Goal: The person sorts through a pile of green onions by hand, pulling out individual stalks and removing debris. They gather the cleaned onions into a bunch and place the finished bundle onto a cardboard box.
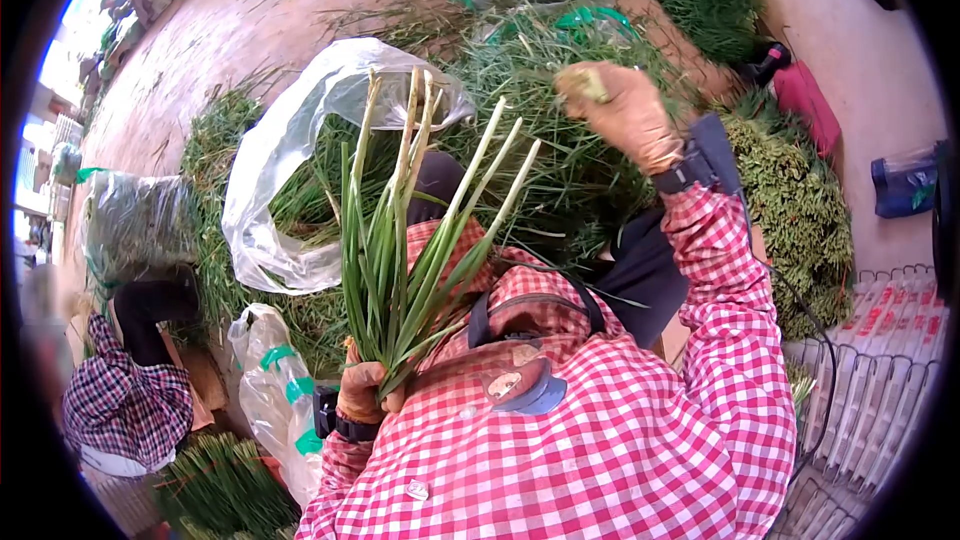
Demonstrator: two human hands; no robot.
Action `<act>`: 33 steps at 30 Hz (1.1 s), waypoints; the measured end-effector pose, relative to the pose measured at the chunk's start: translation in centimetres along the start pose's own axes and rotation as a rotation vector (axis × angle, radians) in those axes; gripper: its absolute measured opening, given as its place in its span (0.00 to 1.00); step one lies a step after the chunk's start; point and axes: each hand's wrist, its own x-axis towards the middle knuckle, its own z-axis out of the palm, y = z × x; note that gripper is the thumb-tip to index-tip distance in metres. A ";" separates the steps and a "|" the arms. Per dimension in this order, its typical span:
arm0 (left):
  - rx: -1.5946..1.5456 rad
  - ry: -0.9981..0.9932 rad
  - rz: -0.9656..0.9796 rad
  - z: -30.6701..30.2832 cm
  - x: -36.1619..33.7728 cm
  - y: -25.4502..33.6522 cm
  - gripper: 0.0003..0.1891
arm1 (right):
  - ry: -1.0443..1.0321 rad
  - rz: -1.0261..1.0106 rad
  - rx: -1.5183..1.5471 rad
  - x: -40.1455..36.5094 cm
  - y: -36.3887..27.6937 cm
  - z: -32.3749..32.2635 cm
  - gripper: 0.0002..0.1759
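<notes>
My left hand [362, 392], low at the left of my chest, is closed round the lower end of a loose bunch of long green stalks [400, 280]. Their pale whitish ends fan out upward, away from me. My right hand [622, 112], in a brownish glove, is raised over a heap of loose green stalks and leaves [545, 165]. Its fingers are curled, and a small pale yellow-green patch shows at them; what it is I cannot make out. An open clear plastic bag [262, 175] lies beyond the held bunch.
Flowering-type green bundles [785, 210] are stacked at the right, near ribbed crates [870, 390]. Wrapped bales [135, 220] stand left and at the top. A crumpled plastic sheet [270, 365] with green tape lies beside my left arm. Another person [130, 400] sits at the far left.
</notes>
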 end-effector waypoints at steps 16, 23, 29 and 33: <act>0.224 0.028 -0.010 1.0 0.4 1.2 0.20 | -0.880 0.293 1.410 -4.1 -2.5 4.6 0.31; 0.597 0.187 -0.231 5.8 2.8 1.4 0.08 | -0.492 0.137 1.244 -3.2 -4.4 5.1 0.36; 0.878 0.037 -0.165 3.0 4.0 -0.6 0.14 | -0.503 0.213 1.156 -3.1 -4.3 4.1 0.37; 0.790 0.037 -0.271 4.8 4.6 -0.6 0.18 | -0.426 0.251 1.298 -3.7 -3.6 3.9 0.34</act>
